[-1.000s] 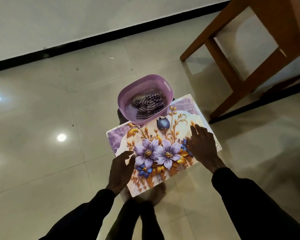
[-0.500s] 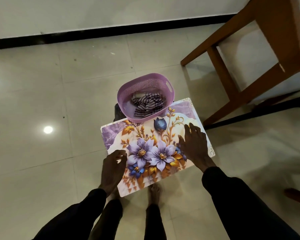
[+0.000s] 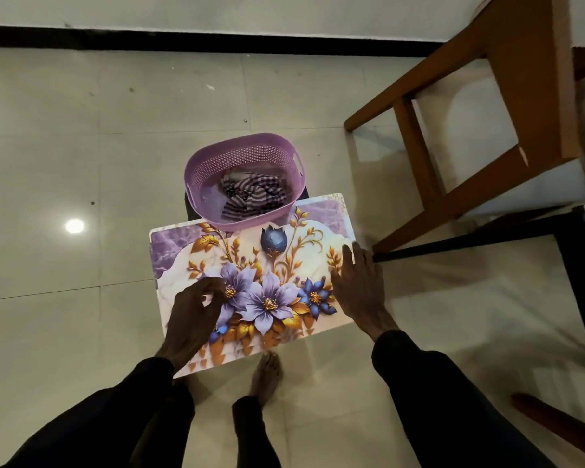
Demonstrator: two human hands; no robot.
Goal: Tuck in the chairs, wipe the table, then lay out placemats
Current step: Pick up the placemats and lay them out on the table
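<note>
A stack of floral placemats [image 3: 284,251] with purple and gold flowers lies in front of me above the floor. Its far edge is tucked under a purple perforated basket [image 3: 217,163] that holds a striped cloth [image 3: 250,194]. My left hand [image 3: 193,312] lies on the mats' near-left part, fingers curled and gripping the top mat. At the right edge my right hand [image 3: 362,288] presses flat on the mats with straight fingers. A wooden chair [image 3: 507,96] stands at the upper right, pulled out on the tiled floor.
A dark support [image 3: 190,207] shows under the basket. A black frame [image 3: 487,234] runs behind my right hand, beside the chair legs. My bare foot [image 3: 267,376] stands under the mats. Tiled floor spreads left to a wall with a black skirting [image 3: 183,42].
My left hand has slid from the mats' left edge inward onto the flowers. My right hand has shifted out to the right edge. My view has swung toward the wall.
</note>
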